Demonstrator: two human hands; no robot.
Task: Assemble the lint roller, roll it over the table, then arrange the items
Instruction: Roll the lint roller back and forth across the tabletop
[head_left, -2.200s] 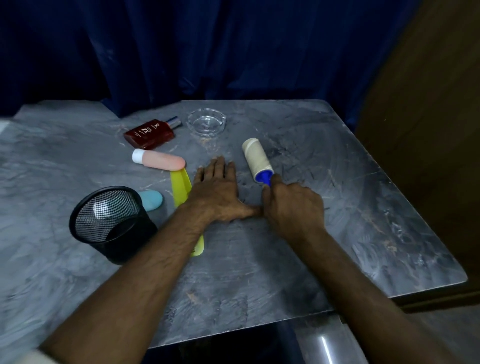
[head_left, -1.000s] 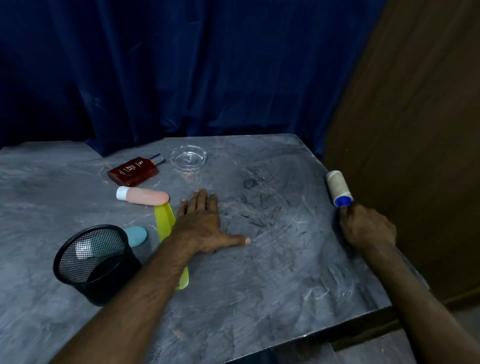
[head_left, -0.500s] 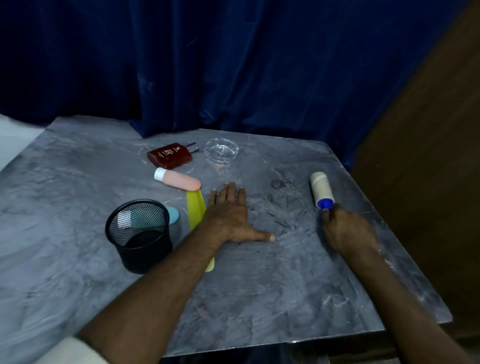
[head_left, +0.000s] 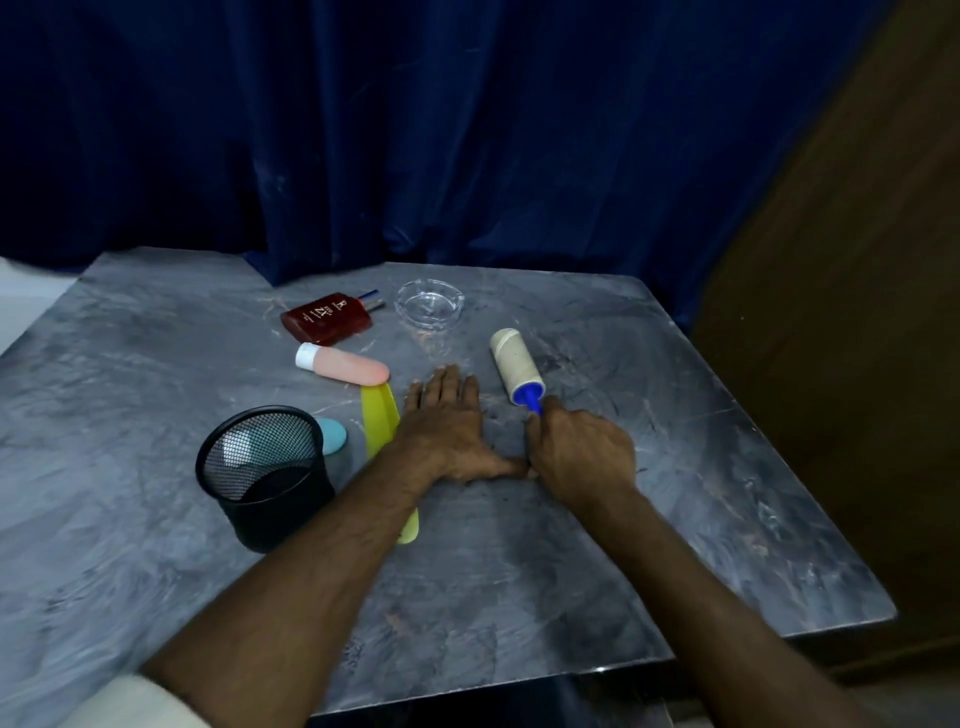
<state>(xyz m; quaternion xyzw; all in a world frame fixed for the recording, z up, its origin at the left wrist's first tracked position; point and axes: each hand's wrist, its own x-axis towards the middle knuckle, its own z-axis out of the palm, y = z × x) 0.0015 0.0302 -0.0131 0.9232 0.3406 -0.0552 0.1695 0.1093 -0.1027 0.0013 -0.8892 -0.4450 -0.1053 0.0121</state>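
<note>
The lint roller (head_left: 517, 365) has a beige sticky roll on a blue handle and lies on the grey marble table (head_left: 649, 519), pointing away from me. My right hand (head_left: 579, 454) is shut on its blue handle, just right of table centre. My left hand (head_left: 447, 426) rests flat on the table, palm down and fingers spread, its thumb touching my right hand. A yellow shoehorn (head_left: 382, 421) lies partly under my left wrist.
A black mesh cup (head_left: 262, 473) stands at the left with a light blue item (head_left: 332, 435) behind it. A pink tube (head_left: 340, 365), a red bottle (head_left: 326, 318) and a glass ashtray (head_left: 428, 303) lie further back. The table's right edge borders a brown wall.
My right hand has rolled the lint roller from near the table's right edge back to the middle, beside my left hand. The left hand stayed flat in place.
</note>
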